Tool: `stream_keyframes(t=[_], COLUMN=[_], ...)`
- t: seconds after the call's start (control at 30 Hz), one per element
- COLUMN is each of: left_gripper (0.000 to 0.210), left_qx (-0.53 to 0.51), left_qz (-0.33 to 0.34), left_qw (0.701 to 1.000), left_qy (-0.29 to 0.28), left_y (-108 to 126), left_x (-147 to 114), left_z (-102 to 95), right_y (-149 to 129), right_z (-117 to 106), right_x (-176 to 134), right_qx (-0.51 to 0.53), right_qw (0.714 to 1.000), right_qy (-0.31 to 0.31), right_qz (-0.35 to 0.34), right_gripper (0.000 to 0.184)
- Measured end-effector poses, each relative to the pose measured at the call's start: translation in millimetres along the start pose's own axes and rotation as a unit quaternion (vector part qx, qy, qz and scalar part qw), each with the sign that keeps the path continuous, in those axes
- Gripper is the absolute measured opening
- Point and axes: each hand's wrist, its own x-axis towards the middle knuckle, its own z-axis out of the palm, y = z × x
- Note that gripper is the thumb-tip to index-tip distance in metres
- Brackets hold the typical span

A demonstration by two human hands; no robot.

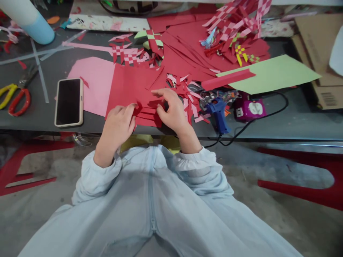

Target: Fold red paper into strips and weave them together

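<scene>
My left hand [118, 125] is closed at the near left part of a red paper sheet [128, 82], its thumb and fingertips pinched on a small bit of red paper. To its right, narrow red paper strips [148, 116] lie side by side near the table edge. My right hand [171, 109] rests over the right ends of these strips. Its index finger stretches out to the left with the thumb apart, and the other fingers are curled partly out of sight. A pink paper sheet [93, 84] lies partly under the red one.
A phone [69, 102] and orange-and-yellow-handled scissors [20, 94] lie left. Right are paper scraps [187, 96], a blue glue gun [218, 112] with black cord, a purple box [250, 107] and a green sheet [273, 75]. Woven checkered pieces [235, 21] are piled behind.
</scene>
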Motion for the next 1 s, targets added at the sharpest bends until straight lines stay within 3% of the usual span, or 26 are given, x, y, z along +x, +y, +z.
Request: stream_keyframes(t=[0.13, 0.43, 0.63, 1.0], left_gripper=[0.045, 0.041, 0.046, 0.036], left_qx=[-0.002, -0.025, -0.032, 0.021], left_qz=[0.014, 0.037, 0.038, 0.041], left_qw=[1.0, 0.999, 0.999, 0.998], left_qy=[-0.009, -0.017, -0.016, 0.052], left_y=[-1, -5, -5, 10], left_x=[0, -1, -3, -27], left_z=[-1.7, -4.3, -4.6, -0.6], right_y=[-10, -32, -29, -24], right_z=[-5, 7, 17, 16], right_x=[-3, 3, 3, 7], right_qx=[-0.032, -0.04, -0.073, -0.049], right_qw=[0.999, 0.991, 0.99, 0.99], right_qy=[-0.013, -0.129, -0.115, -0.096], right_qz=[-0.001, 0.001, 0.027, 0.086], right_gripper=[0.042, 0.033, 0.025, 0.025])
